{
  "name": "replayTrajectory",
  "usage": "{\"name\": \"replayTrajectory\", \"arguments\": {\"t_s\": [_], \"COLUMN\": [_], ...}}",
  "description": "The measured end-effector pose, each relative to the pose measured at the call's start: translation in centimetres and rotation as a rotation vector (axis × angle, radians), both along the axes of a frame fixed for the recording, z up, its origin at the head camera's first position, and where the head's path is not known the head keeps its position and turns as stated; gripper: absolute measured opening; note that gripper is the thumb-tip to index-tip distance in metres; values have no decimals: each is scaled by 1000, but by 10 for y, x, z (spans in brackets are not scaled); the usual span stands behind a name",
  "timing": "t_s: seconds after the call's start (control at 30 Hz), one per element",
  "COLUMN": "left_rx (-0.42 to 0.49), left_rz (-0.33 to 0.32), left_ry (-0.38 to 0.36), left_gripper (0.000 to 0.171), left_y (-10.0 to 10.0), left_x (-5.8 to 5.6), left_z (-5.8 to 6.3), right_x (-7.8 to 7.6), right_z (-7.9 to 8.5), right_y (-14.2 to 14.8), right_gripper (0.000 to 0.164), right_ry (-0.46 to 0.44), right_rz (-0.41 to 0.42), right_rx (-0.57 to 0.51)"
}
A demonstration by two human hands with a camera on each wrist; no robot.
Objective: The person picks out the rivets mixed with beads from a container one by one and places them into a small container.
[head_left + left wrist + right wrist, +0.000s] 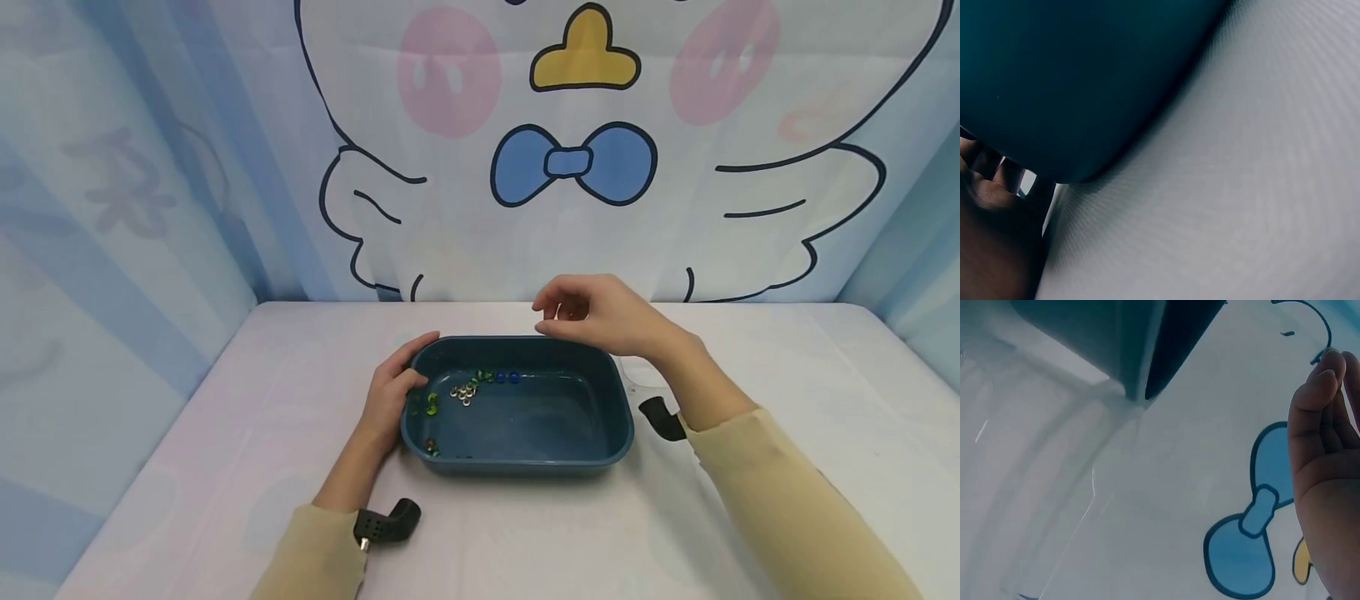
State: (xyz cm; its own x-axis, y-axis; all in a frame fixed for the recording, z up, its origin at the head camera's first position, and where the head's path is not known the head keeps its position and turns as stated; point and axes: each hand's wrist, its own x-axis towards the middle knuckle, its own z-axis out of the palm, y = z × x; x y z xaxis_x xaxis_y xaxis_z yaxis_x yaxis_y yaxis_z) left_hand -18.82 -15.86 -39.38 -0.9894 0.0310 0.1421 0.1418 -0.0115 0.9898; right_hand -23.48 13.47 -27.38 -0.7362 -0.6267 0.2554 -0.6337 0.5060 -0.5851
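A dark teal plastic basin [517, 467] sits on the table. My left hand [390, 392] holds its left end, thumb over the rim and fingers along the outer wall; the left wrist view shows the wall [1085, 81] close up. Inside the basin lie blue marbles [507, 377], green ones [486, 377], a cluster of small pale metallic rings [463, 393] and green pieces [432, 404]. My right hand [600, 312] hovers over the back right rim, fingers loosely bent with a gap to the thumb. Nothing shows in its grasp.
A clear transparent item [641, 375] lies beside the basin's right end, partly behind my right forearm. The white table [300, 417] ends at a cartoon-printed backdrop [465, 233]. Each wrist carries a black camera mount [386, 523].
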Motion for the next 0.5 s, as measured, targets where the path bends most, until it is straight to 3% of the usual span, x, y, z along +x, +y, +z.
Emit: {"name": "replayTrajectory", "arguments": {"t_s": [0.5], "left_rx": [8], "left_rz": [0], "left_ry": [-1], "left_gripper": [65], "left_y": [1], "left_x": [0], "left_z": [0], "right_x": [-5], "right_z": [6], "right_y": [-24], "right_gripper": [18], "right_ry": [-1], "right_rz": [78], "right_rx": [-14]}}
